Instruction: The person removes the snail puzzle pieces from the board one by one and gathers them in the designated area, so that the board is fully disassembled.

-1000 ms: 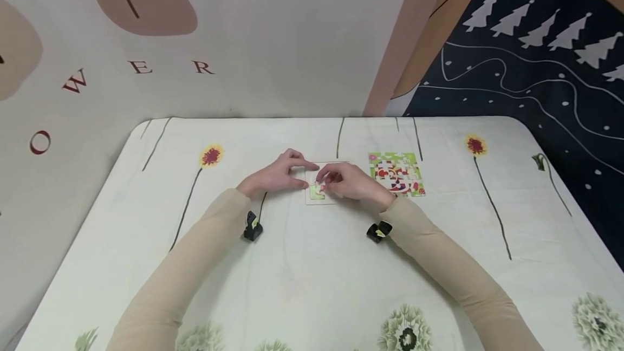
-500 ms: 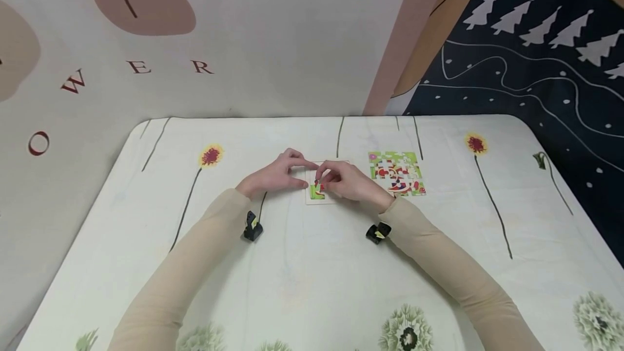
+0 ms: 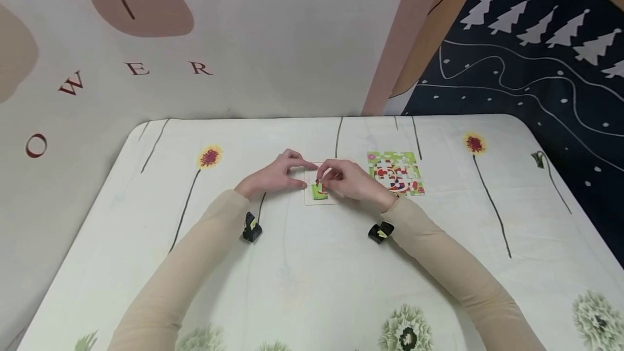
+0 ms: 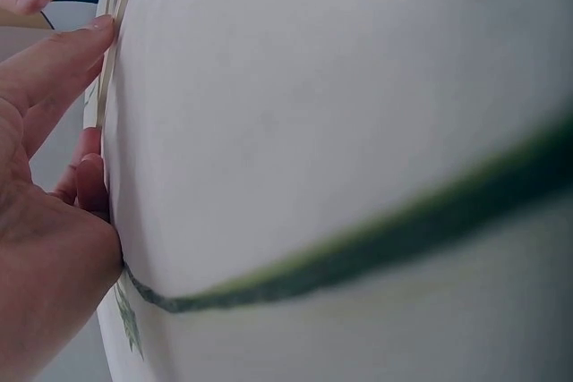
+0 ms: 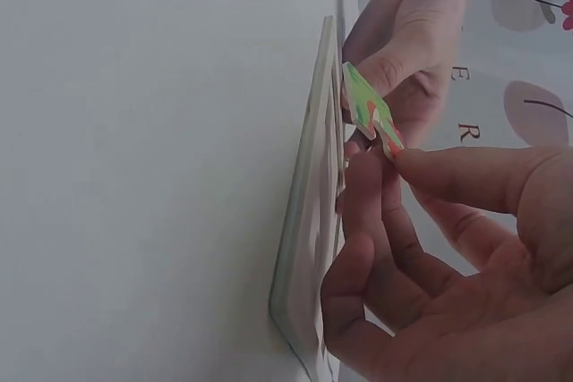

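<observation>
A green, red and white jigsaw piece (image 3: pixel 319 193) is pinched between the thumb and fingers of my right hand (image 3: pixel 354 180). It is held tilted, a little above a thin pale puzzle board (image 3: pixel 309 175), as the right wrist view shows with the board's edge (image 5: pixel 300 248). My left hand (image 3: pixel 274 174) lies at the board's left side, with thumb and forefinger stretched out. In the left wrist view, the thumb of this left hand (image 4: pixel 49 176) touches the board's rim. My right hand hides much of the board's right half.
Right of the board, a group of colourful jigsaw pieces (image 3: pixel 396 158) lies flat in a rough square, partly behind my right wrist. A white cloth with printed flowers covers the table (image 3: pixel 312 264). A printed fabric backdrop (image 3: pixel 273 42) rises behind its far edge.
The jigsaw piece in my right hand has shifted slightly to the right and changed its tilt over the board. My left hand has stayed in place.
</observation>
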Available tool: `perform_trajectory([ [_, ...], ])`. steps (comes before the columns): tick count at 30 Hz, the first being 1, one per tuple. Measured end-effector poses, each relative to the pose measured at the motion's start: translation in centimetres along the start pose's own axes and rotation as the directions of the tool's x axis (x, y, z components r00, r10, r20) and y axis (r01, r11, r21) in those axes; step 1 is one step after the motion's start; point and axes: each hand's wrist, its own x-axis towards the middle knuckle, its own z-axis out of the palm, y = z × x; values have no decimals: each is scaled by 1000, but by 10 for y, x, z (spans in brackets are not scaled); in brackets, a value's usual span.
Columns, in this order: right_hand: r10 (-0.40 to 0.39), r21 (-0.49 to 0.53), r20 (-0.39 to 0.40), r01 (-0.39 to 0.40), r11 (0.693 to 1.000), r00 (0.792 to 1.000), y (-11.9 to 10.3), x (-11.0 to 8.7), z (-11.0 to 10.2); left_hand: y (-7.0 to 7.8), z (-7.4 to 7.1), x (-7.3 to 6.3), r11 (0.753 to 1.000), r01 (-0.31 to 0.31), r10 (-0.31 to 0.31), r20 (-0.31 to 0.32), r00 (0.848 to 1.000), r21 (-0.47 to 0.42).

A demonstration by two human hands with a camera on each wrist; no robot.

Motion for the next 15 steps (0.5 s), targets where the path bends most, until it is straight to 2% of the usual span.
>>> perform_trajectory([
  [15,45,91,-20,-43,995,999,5,-9,-12,-1,0,0,1000,5,-5,8,1000,12],
])
